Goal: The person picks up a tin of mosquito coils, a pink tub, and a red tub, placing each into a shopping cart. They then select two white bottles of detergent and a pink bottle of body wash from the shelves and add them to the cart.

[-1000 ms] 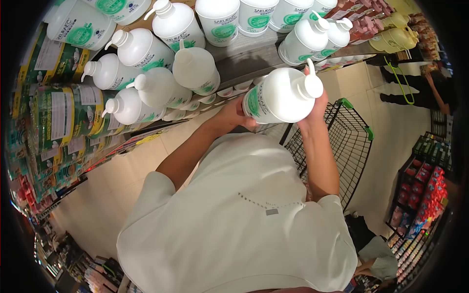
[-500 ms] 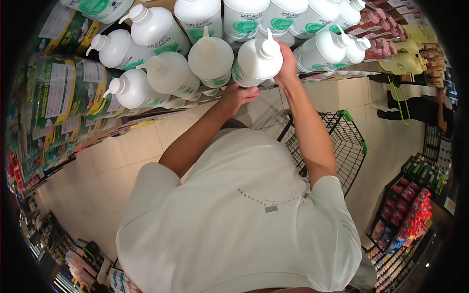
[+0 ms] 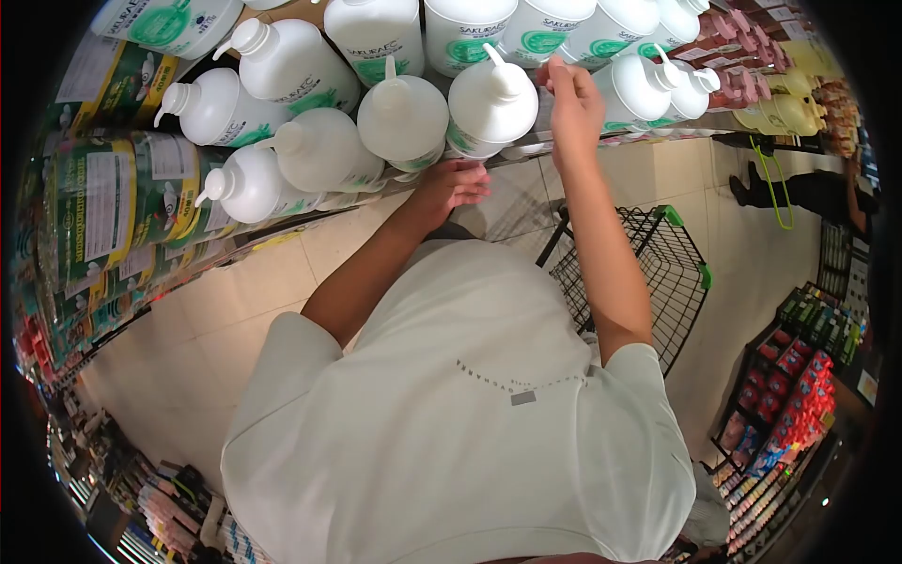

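Observation:
A white pump bottle (image 3: 489, 105) with green print stands at the front of the shelf, its nozzle pointing away from me. To its right, apart from it, my right hand (image 3: 575, 101) is raised with loosely bent fingers and holds nothing. My left hand (image 3: 451, 190) hovers at the shelf edge just below the bottle's base, fingers loosely stretched and nothing in them. Another pump bottle (image 3: 402, 120) stands close on the left, and a further pump bottle (image 3: 631, 89) is right of my right hand.
Several more white bottles (image 3: 376, 42) line the shelf behind. Green packs (image 3: 103, 197) hang at the left; pink bottles (image 3: 742, 56) stand at the far right. A black wire shopping cart (image 3: 648, 273) is beside me on the right. Beyond it, a person (image 3: 808, 195) stands near a display rack (image 3: 770, 395).
My right hand has let go of the pump bottle and moved right, away from it. The bottle now stands slightly farther left, and my left hand has drawn slightly away from its base.

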A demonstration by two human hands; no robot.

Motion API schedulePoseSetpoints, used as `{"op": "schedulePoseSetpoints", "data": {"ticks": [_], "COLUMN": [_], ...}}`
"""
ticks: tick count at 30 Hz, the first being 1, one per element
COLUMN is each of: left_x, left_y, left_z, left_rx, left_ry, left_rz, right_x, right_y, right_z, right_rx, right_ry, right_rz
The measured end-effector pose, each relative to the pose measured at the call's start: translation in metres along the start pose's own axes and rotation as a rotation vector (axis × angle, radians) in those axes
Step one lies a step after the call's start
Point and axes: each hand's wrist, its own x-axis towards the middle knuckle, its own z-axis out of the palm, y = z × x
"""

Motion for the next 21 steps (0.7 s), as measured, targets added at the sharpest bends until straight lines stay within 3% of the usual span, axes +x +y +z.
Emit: {"op": "schedulePoseSetpoints", "data": {"ticks": [2, 3, 5, 10, 14, 17, 21], "left_x": [-0.004, -0.006, -0.005, 0.005, 0.009, 0.01, 0.01], "left_y": [0.001, -0.001, 0.005, 0.001, -0.004, -0.008, -0.012], "left_z": [-0.002, -0.002, 0.003, 0.003, 0.003, 0.004, 0.009], "left_rx": [-0.025, -0.026, 0.006, -0.077, -0.065, -0.033, -0.043], "left_ry": [-0.01, -0.01, 0.005, -0.006, -0.015, 0.013, -0.004], "left_rz": [0.003, -0.011, 0.002, 0.054, 0.03, 0.02, -0.032], "right_x": [-0.022, -0.03, -0.036, -0.05, -0.048, -0.037, -0.018], "right_y": [-0.006, -0.009, -0.02, -0.026, -0.024, -0.025, -0.036], "right_z": [0.003, 0.008, 0.023, 0.04, 0.04, 0.028, 0.002], "right_rx": [0.027, 0.025, -0.116, -0.238, -0.487, -0.367, -0.247], "right_ry": [0.106, 0.112, 0.079, 0.081, 0.07, -0.041, -0.519], "right_rz": [-0.295, -0.283, -0.449, -0.476, -0.644, -0.552, -0.531]}}
